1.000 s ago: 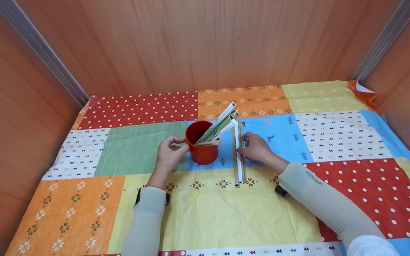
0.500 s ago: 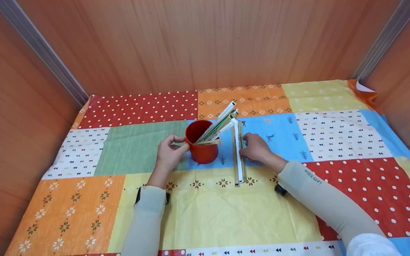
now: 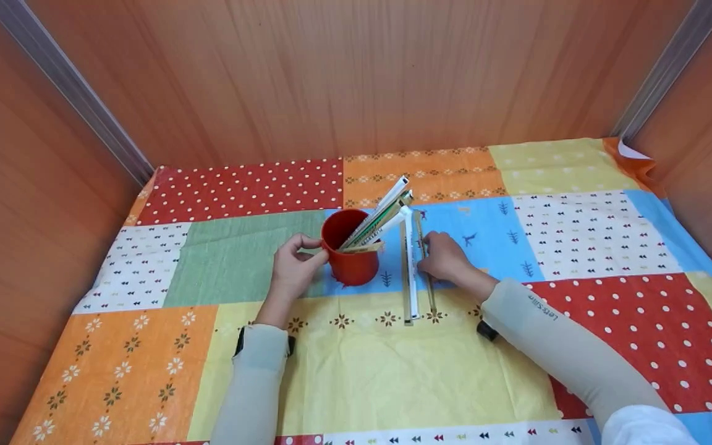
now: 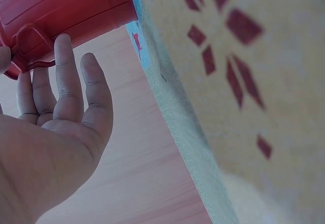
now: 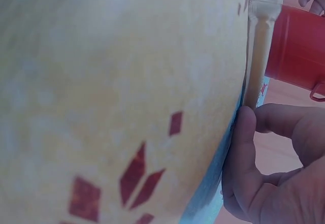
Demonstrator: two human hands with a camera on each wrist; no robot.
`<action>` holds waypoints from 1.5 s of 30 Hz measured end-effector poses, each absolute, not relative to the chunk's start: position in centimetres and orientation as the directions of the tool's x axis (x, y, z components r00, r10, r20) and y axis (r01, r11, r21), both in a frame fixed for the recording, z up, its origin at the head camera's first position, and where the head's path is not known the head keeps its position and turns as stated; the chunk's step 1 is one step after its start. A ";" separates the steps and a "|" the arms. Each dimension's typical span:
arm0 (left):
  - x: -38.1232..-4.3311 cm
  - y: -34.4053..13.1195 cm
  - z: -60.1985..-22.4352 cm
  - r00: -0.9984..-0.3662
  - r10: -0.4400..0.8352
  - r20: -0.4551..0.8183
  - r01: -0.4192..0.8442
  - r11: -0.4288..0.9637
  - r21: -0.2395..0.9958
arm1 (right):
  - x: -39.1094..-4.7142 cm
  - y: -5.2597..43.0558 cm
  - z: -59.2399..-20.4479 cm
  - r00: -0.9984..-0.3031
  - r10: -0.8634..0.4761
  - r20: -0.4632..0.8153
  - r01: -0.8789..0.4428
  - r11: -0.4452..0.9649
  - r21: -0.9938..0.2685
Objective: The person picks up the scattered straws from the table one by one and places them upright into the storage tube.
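Observation:
A red mug [image 3: 356, 267] stands upright with several slim wrapped sticks [image 3: 387, 210] leaning out toward the right. At its left side, my left hand [image 3: 294, 266] pinches the mug near the handle between thumb and curled finger; the handle [image 4: 33, 41] shows in the left wrist view. My right hand [image 3: 445, 258] pinches a thin gold-toned stick [image 3: 431, 296] in a clear wrapper [image 5: 261, 41] with a ribbed end, its middle partly hidden by my fingers. Just left of it lie a white wrapped stick [image 3: 413, 278] and another gold-toned one [image 3: 405, 296].
A patchwork-print cloth [image 3: 405, 377] covers the table. Wood-grain panels [image 3: 362, 80] rise at the back and both sides. The cloth's far right corner [image 3: 631, 157] is folded up near the panel.
My right hand has drawn the rightmost gold-toned stick slightly right, opening a gap from the white one, which has shifted slightly left with its neighbour. My left hand and the mug stay put.

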State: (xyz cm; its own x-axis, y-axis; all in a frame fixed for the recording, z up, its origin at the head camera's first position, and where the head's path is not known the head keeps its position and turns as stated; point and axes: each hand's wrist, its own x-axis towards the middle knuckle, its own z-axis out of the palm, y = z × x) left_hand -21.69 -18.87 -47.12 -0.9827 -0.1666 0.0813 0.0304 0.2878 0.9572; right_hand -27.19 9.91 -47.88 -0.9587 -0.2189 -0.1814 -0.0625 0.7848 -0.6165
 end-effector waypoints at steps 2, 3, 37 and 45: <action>-21.7 -18.9 -47.2 -0.982 -0.168 0.087 0.035 0.287 0.957 | -27.2 9.9 -47.8 -0.960 -0.214 -0.183 -0.058 0.787 -0.615; -21.7 -18.9 -47.2 -0.982 -0.169 0.084 0.033 0.287 0.957 | -27.3 9.9 -47.8 -0.960 -0.211 -0.182 -0.056 0.785 -0.617; -21.7 -18.9 -47.1 -0.985 -0.158 0.066 0.019 0.288 0.957 | -26.2 10.1 -43.2 -0.989 -0.141 -0.042 -0.002 0.297 -0.955; -21.9 -18.9 -46.8 -0.986 -0.166 0.002 -0.047 0.292 0.955 | -26.7 10.7 -40.9 -0.985 -0.074 0.156 -0.167 0.197 -0.966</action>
State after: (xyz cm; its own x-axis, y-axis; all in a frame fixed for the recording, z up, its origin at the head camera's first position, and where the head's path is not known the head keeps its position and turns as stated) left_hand -21.89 -18.93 -46.81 -0.9862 -0.1657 0.0017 -0.0473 0.2916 0.9554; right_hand -26.66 10.68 -40.88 -0.9851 -0.0736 0.1558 -0.1675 0.1967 -0.9661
